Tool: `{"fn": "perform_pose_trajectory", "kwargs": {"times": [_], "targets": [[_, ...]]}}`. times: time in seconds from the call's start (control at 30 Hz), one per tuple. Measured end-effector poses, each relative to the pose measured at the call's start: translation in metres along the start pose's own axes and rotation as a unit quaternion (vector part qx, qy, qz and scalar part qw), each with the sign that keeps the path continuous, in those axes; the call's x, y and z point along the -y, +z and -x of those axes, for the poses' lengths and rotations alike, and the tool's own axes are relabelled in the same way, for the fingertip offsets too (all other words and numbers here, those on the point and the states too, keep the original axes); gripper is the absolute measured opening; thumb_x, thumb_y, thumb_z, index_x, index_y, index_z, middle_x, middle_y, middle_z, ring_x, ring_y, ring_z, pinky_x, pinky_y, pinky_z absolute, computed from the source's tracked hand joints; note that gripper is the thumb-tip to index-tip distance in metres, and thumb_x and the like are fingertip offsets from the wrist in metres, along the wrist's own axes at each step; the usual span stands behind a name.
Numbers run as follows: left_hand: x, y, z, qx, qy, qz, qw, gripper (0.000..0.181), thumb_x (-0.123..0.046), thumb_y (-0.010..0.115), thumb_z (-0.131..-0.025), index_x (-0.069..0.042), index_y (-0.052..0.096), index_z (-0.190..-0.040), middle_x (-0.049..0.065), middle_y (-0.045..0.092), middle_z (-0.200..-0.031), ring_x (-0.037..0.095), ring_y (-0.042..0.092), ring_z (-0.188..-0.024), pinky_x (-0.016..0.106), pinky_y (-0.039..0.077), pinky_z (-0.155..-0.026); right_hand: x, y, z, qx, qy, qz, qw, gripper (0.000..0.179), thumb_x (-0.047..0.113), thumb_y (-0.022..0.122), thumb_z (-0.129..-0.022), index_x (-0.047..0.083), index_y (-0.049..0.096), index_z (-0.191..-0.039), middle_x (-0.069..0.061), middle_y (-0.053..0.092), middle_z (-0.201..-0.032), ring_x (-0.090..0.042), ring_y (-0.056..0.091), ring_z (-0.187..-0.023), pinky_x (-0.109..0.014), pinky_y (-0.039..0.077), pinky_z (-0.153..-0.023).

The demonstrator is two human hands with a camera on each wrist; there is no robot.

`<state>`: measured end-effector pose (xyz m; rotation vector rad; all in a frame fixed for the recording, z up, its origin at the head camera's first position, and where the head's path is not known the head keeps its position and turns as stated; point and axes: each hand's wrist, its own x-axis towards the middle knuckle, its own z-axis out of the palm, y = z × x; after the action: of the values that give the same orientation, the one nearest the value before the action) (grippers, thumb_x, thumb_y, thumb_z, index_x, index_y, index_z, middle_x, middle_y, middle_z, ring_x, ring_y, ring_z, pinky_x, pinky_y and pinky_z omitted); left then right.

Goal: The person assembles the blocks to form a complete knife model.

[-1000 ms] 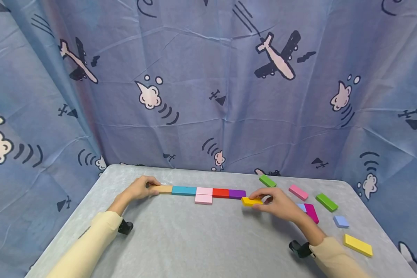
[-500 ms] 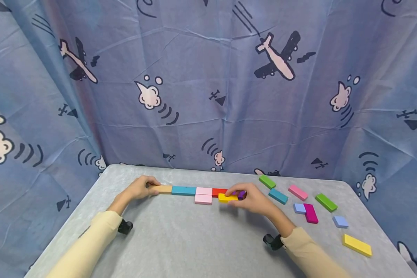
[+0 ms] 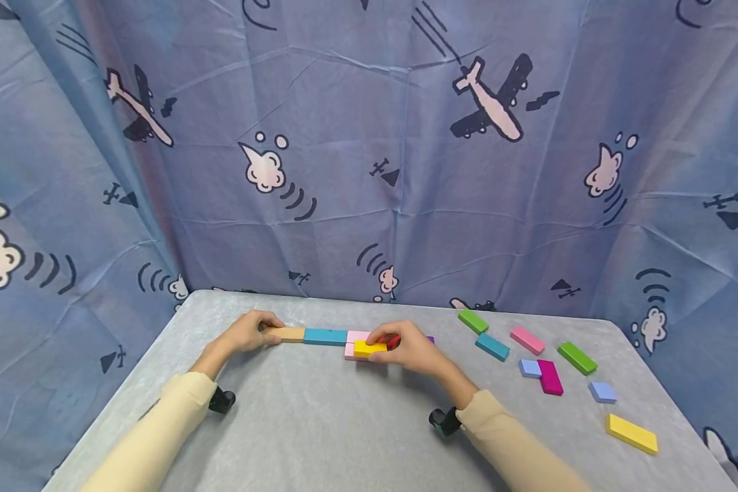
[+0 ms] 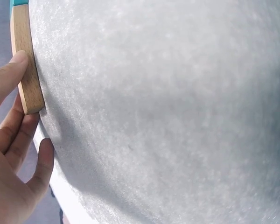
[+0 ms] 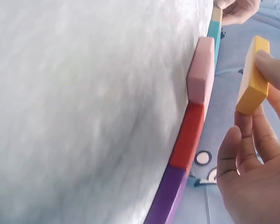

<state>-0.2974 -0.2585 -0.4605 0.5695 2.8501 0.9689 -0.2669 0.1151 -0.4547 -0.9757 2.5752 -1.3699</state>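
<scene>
A row of flat blocks runs across the table: a natural wood block (image 3: pixel 292 335), a teal block (image 3: pixel 325 337), a light pink block (image 3: pixel 358 336), a red block (image 5: pixel 187 135) and a purple block (image 5: pixel 167 196). Against the row's near side lies a second light pink block (image 5: pixel 201 70). My left hand (image 3: pixel 250 332) pinches the wood block at the row's left end, thumb on its near side. In my right hand (image 3: pixel 411 346) a yellow block (image 5: pixel 254 77) is pinched between thumb and fingers. It is held above the row, over the pink blocks, and hides part of them in the head view.
Loose blocks lie on the right of the table (image 3: pixel 270 424): green (image 3: pixel 578 358), teal (image 3: pixel 492 347), pink (image 3: pixel 527 341), magenta (image 3: pixel 550 378), light blue (image 3: pixel 603 392) and a longer yellow one (image 3: pixel 631 434). A blue patterned curtain (image 3: pixel 332 171) hangs behind the table.
My right hand has carried the yellow block leftward, from beside the purple block to over the pink blocks. The loose teal block has come out from behind that hand. My left hand stays put.
</scene>
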Motion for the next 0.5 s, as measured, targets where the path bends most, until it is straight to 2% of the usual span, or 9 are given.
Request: {"fn": "perform_pose_trajectory", "kwargs": {"times": [0.33, 0.5], "targets": [[0.000, 0.000, -0.001, -0.002, -0.002, -0.001, 1.0000, 0.020, -0.007, 0.080, -0.088, -0.004, 0.076, -0.108, 0.007, 0.072, -0.102, 0.025, 0.062, -0.092, 0.048, 0.047, -0.087, 0.003, 0.019, -0.019, 0.003, 0.022, -0.011, 0.9997, 0.021, 0.011, 0.087, -0.082, 0.009, 0.077, -0.100, 0.002, 0.070, -0.096, -0.018, 0.061, -0.083, -0.030, 0.052, -0.076], [0.000, 0.001, 0.000, -0.001, -0.005, -0.002, 1.0000, 0.020, -0.007, 0.080, -0.088, -0.005, 0.076, -0.108, 0.006, 0.071, -0.102, 0.025, 0.062, -0.093, 0.049, 0.047, -0.088, 0.005, 0.026, -0.028, -0.001, 0.021, -0.020, 0.9996, 0.024, 0.009, 0.089, -0.080, 0.007, 0.077, -0.101, 0.001, 0.071, -0.096, -0.019, 0.060, -0.084, -0.033, 0.053, -0.076]]}}
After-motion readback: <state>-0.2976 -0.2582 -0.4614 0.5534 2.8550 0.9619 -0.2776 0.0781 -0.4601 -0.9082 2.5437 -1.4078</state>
